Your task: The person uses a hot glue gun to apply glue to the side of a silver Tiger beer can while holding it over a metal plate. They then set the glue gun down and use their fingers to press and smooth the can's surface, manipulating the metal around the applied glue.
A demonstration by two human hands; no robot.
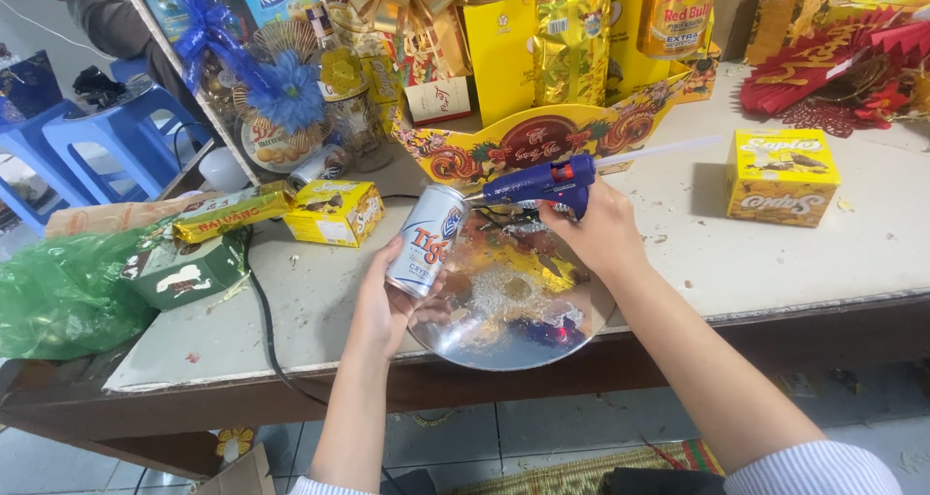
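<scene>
The person's left hand (386, 306) is wrapped around a silver drinks can (426, 240), fingers closed on its lower half, tilting it so the top leans up and to the right. The right hand (599, 232) is clenched on the grip of a blue glue gun (542, 183), whose nozzle points left and touches, or all but touches, the can's upper rim. A pale glue stick (659, 150) juts out of the gun's back, slanting up to the right. Both hands hover over a round mirrored tray (504, 335) that overhangs the near edge of the grey table (823, 262).

Two small yellow boxes are in plain sight: one (782, 175) alone on the right of the table, well apart from the hands, and another (336, 212) to the left of the can. Beside that one lies a long gold-and-green wrapped packet (231, 212), and below it a squat green box (184, 270). A crumpled green plastic bag (60, 296) slumps at the table's left end.

Behind stand two gift hampers: one topped with a blue ribbon and blue flower (291, 93), the other a yellow and red basket (542, 141) holding tall yellow packages under a gold bow. Red paper fans (823, 74) are heaped at the far right. Blue plastic stools (92, 132) stand past the table on the left. A black cable (266, 330) trails off the table's front.
</scene>
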